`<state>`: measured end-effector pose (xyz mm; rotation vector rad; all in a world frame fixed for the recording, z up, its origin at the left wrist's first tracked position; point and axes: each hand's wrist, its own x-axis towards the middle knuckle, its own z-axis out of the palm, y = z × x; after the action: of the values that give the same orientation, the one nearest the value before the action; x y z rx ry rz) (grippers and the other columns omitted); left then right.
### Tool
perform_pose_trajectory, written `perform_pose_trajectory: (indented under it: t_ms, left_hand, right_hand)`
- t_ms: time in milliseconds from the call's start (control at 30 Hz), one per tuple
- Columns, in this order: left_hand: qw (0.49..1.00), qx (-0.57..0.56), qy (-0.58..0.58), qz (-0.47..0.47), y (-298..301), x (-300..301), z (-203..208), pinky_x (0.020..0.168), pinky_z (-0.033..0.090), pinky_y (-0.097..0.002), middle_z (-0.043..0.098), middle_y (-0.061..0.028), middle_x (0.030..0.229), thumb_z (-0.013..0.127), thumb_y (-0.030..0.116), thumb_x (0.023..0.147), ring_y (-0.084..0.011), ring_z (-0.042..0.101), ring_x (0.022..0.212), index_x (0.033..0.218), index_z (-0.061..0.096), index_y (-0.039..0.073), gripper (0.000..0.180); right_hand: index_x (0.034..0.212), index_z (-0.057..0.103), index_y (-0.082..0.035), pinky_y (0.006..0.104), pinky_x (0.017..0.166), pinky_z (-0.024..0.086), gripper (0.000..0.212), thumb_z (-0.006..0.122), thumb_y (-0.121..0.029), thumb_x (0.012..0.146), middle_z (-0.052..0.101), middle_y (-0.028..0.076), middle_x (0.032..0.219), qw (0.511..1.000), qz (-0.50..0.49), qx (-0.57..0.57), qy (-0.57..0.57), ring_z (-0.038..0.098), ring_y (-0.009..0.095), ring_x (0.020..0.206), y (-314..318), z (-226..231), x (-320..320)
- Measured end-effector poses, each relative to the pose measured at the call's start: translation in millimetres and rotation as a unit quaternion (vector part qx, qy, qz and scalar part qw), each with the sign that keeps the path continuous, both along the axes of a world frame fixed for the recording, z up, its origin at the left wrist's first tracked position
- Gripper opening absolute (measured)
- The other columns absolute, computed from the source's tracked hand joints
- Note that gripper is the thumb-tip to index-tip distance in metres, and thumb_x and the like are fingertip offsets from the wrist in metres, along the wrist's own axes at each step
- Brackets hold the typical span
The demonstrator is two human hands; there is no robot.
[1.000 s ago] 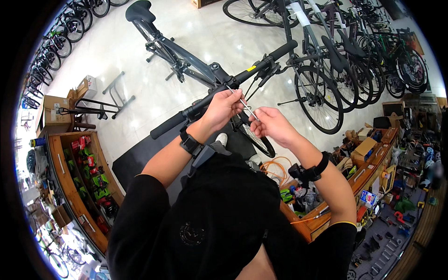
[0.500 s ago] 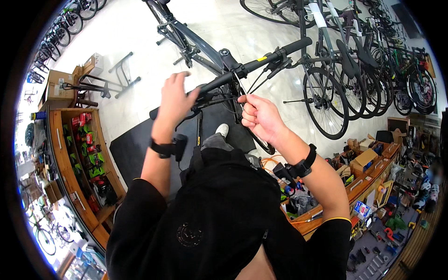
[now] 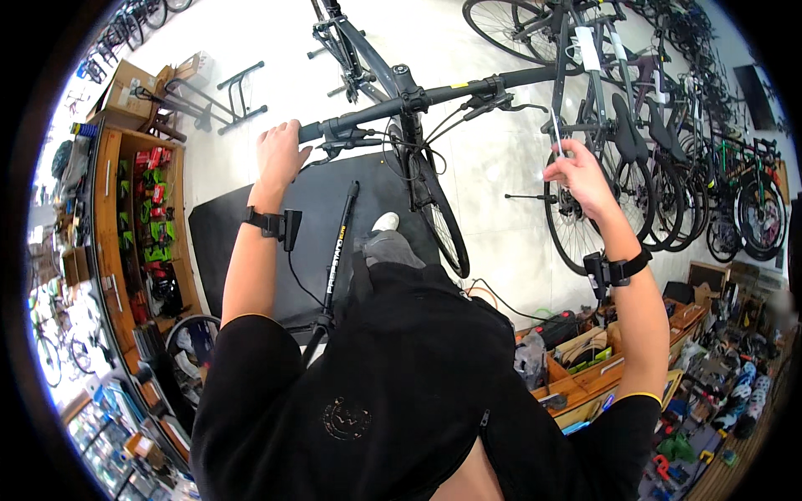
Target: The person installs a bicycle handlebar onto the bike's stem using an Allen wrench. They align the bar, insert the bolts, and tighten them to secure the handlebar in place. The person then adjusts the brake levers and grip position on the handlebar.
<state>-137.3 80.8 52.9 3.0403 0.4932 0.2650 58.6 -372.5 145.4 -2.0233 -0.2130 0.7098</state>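
Note:
My left hand (image 3: 279,154) is wrapped round the left end of a black bicycle handlebar (image 3: 361,118), its fingers closed over the grip. Between the fingers of my right hand (image 3: 581,174) is a thin silver hex key (image 3: 556,129), pointing up and away from me. This hand is raised just past the right brake lever (image 3: 526,108), apart from the bar. The stem (image 3: 404,80) joins the handlebar to a dark bicycle frame (image 3: 373,58) beyond. Cables loop below the bar, and the front wheel (image 3: 449,224) is turned toward me.
A black repair stand post (image 3: 341,242) rises left of my legs from a black mat (image 3: 242,219). Parked bicycles (image 3: 622,134) crowd the right. A wooden cabinet (image 3: 109,213) is on the left; a cluttered wooden workbench (image 3: 601,367) lies near right.
My left hand has come down onto the left grip. My right hand has moved away from the stem to the right with the hex key. The handlebar now appears turned more level across the view.

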Motion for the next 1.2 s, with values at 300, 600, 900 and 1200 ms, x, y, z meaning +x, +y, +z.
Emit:
perform_pose_trajectory:
  t_ms: [300, 600, 900, 1200]
  left_hand:
    - [0.997, -0.033, -0.017, 0.066, -2, 9, -8, 0.073, 0.047, -0.0421, 0.064, -0.0131, 0.081, 0.072, 0.017, 0.074, -0.0317, 0.062, 0.082, 0.083, 0.057, 0.006, 0.021]
    - [0.998, -0.019, 0.023, 0.061, -12, 9, -1, 0.075, 0.048, -0.0414, 0.063, -0.0121, 0.079, 0.07, 0.011, 0.07, -0.0309, 0.063, 0.081, 0.079, 0.055, 0.006, 0.019]
    - [0.996, -0.054, 0.063, 0.037, 22, 22, -10, 0.071, 0.05, -0.0419, 0.065, -0.0136, 0.078, 0.069, 0.008, 0.065, -0.0326, 0.063, 0.077, 0.081, 0.061, 0.006, 0.017]
    - [0.996, -0.062, 0.055, 0.034, 19, 18, -13, 0.072, 0.048, -0.0427, 0.063, -0.0132, 0.078, 0.068, 0.007, 0.069, -0.0332, 0.062, 0.08, 0.081, 0.057, 0.006, 0.016]
  right_hand:
    - [0.095, 0.047, 0.001, 0.0375, 0.07, 0.05, 0.012, 0.039, -0.007, 0.089, 0.061, 0.019, 0.079, 0.949, 0.096, -0.154, -0.259, 0.064, 0.029, 0.075, -18, -18, 117]
    - [0.115, 0.056, 0.001, 0.0343, 0.072, 0.047, 0.059, 0.059, -0.051, 0.088, 0.063, 0.012, 0.084, 0.938, 0.033, -0.17, -0.299, 0.061, 0.022, 0.078, 41, -52, 179]
    - [0.085, 0.063, 0.003, 0.0379, 0.068, 0.045, 0.047, 0.046, -0.039, 0.096, 0.062, 0.013, 0.07, 0.942, 0.093, -0.171, -0.275, 0.06, 0.025, 0.069, 56, -84, 228]
    - [0.077, 0.058, 0.007, 0.0429, 0.059, 0.043, 0.047, 0.042, -0.035, 0.091, 0.057, 0.018, 0.063, 0.971, 0.028, -0.2, -0.126, 0.056, 0.029, 0.057, 68, -86, 231]
